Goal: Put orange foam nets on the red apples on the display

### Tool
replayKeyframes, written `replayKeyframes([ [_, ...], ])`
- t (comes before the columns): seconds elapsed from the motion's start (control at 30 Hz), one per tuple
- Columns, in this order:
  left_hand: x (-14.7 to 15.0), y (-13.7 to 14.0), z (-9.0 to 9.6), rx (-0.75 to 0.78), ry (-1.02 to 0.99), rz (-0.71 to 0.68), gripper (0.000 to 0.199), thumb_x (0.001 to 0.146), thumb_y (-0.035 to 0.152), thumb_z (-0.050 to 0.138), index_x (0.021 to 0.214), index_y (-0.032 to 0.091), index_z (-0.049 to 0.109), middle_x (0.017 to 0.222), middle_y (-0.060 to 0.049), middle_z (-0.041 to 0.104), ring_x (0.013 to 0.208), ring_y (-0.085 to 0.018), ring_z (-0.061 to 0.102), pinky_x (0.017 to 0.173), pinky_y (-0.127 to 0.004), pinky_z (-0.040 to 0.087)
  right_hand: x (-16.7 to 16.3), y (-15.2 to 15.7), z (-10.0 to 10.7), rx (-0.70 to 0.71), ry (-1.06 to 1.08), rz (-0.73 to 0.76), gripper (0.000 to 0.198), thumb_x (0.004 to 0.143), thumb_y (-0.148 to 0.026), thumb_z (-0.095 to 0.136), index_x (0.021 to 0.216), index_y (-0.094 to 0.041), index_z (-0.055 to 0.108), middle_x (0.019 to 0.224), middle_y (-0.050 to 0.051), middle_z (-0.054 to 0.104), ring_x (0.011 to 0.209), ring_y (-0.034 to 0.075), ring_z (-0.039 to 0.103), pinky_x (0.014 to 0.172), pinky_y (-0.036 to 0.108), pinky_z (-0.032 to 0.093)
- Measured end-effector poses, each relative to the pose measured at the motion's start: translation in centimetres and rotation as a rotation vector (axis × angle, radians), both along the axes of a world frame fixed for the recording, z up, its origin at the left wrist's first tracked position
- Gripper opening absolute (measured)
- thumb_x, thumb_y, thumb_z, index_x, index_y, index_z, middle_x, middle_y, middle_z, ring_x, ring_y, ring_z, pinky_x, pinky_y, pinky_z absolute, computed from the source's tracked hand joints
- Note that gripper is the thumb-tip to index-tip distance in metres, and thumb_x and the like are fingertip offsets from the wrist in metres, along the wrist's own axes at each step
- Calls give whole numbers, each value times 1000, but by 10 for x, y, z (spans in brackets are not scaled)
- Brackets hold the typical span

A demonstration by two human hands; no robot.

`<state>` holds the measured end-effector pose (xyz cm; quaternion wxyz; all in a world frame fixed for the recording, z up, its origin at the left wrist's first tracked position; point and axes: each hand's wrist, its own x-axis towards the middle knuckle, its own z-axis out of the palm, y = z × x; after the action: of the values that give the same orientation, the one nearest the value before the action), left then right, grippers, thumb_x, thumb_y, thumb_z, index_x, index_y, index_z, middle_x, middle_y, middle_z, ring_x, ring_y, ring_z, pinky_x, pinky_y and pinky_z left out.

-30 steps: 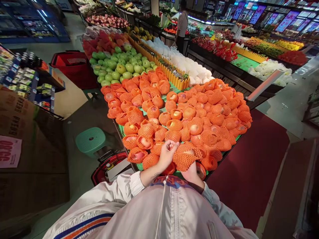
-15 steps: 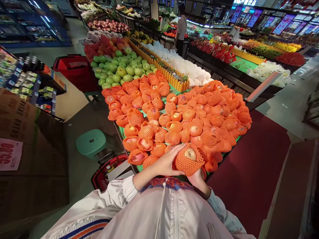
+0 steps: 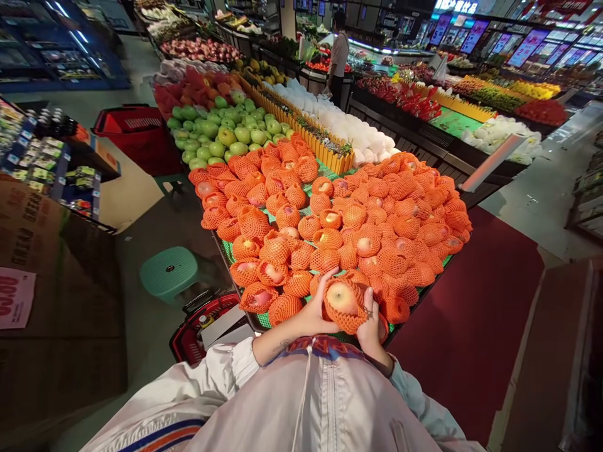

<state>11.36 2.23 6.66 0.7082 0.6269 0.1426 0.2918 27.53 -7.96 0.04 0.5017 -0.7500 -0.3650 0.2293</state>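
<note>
Close to my body I hold an apple in an orange foam net. The net's mouth is spread, and the pale yellow top of the fruit shows. My left hand grips it from the left, thumb below and fingers along the far side. On the right, my right hand clasps the net, its fingertips at the net's edge. Just beyond lie many more net-wrapped apples on the display stand, some with fruit showing through the net openings.
Green apples and white-wrapped fruit lie farther back, split by a small yellow fence. Left of the stand are a green stool, a red basket and a larger red basket. A person stands beyond.
The net's opening has been spread wider, so more of the apple shows. My right hand has come up from beneath to the net's right edge. The view has shifted slightly.
</note>
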Motion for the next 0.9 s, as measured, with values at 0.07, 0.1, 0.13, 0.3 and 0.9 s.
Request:
replayKeyframes([
  [0.07,-2,-3,1,23,44,-64,140,67,39,93,165,31,-6,167,-19,21,156,-40,26,128,-59,21,-1,2,5,-43,-1,-129,69,94,-65,35,145,-24,56,133,14,65,129,34,59,108,52,48],
  [0.1,-3,-4,2,35,76,-81,144,64,39,96,165,30,-6,168,-19,20,158,-41,20,129,-60,17,-2,3,9,-59,4,-177,70,94,-67,34,143,-22,58,134,15,65,129,34,59,107,51,49],
  [0.13,-3,-5,2,39,102,-78,146,59,39,98,165,29,-3,168,-19,20,159,-42,17,129,-60,15,-3,5,15,-70,5,-203,71,95,-68,32,138,-20,60,132,16,66,128,34,60,106,50,50],
  [0.3,-1,-7,-7,-141,97,214,116,57,45,97,153,23,36,153,-18,46,144,-39,46,125,-56,30,-11,14,52,-102,-93,79,62,101,-65,30,98,-20,73,96,14,76,91,29,71,78,41,58],
  [0.9,-68,27,-6,-545,26,647,77,50,47,90,120,20,70,93,-7,79,95,-33,75,91,-46,59,210,78,52,-200,-600,-199,82,75,-43,77,144,-16,43,137,22,56,124,35,55,106,47,44],
])
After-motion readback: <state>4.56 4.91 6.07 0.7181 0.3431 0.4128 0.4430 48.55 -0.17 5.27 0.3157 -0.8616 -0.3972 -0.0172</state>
